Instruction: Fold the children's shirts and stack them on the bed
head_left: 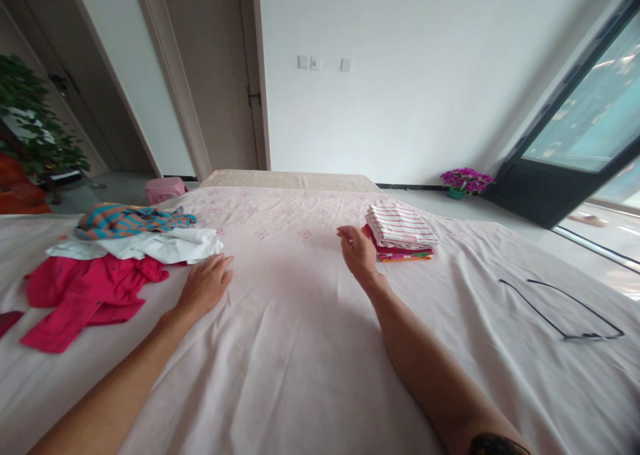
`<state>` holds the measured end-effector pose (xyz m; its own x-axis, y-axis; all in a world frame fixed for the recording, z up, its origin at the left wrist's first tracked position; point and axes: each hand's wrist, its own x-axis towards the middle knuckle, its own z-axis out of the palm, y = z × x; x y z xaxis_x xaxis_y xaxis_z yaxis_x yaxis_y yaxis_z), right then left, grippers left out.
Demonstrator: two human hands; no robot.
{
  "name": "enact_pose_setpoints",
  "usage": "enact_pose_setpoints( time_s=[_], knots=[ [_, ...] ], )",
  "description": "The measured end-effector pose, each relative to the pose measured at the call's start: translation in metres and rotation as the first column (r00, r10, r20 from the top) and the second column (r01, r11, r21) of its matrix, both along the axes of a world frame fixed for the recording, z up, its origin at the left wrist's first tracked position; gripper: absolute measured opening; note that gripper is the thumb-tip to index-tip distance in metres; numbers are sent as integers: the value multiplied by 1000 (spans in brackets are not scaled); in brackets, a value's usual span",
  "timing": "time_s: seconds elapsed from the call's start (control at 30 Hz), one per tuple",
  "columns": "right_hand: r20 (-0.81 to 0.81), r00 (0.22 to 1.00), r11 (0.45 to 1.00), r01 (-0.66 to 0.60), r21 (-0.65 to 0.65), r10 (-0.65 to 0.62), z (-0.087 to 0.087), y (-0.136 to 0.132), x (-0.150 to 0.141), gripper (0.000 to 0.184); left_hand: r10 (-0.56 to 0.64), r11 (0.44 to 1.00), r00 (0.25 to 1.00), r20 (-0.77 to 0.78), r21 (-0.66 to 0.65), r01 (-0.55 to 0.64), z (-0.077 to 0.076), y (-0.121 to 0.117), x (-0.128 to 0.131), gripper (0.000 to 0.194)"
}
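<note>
Your left hand (204, 287), unclenched and empty, is nearer the white garment (150, 246), which lies at its ten o'clock, long axis nine-to-three. Your right hand (359, 252), loosely curled and empty, has the folded stack (403, 228) at two o'clock.

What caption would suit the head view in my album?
Left hand near rumpled clothes, right hand beside a folded stack, glasses lying on the pale sheet.
</note>
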<state>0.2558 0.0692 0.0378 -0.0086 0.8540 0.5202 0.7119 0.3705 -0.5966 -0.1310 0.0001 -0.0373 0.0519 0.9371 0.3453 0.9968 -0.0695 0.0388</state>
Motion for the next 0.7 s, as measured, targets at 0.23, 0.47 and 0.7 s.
enact_pose_setpoints(
  time_s=[0.23, 0.47, 0.7],
  knots=[
    [378, 890, 951, 302, -64, -256, 42, 15, 87, 54, 20, 1000, 1000, 10, -9, -20, 1, -1, -1, 47],
    [452, 886, 968, 192, -163, -99, 34, 23, 130, 38, -16, 1000, 999, 34, 6, 16, -1, 1, -4, 49],
    [228, 974, 971, 36, -237, 20, 32, 27, 151, 23, -14, 1000, 998, 63, 9, 13, -4, 2, -7, 47]
  ],
)
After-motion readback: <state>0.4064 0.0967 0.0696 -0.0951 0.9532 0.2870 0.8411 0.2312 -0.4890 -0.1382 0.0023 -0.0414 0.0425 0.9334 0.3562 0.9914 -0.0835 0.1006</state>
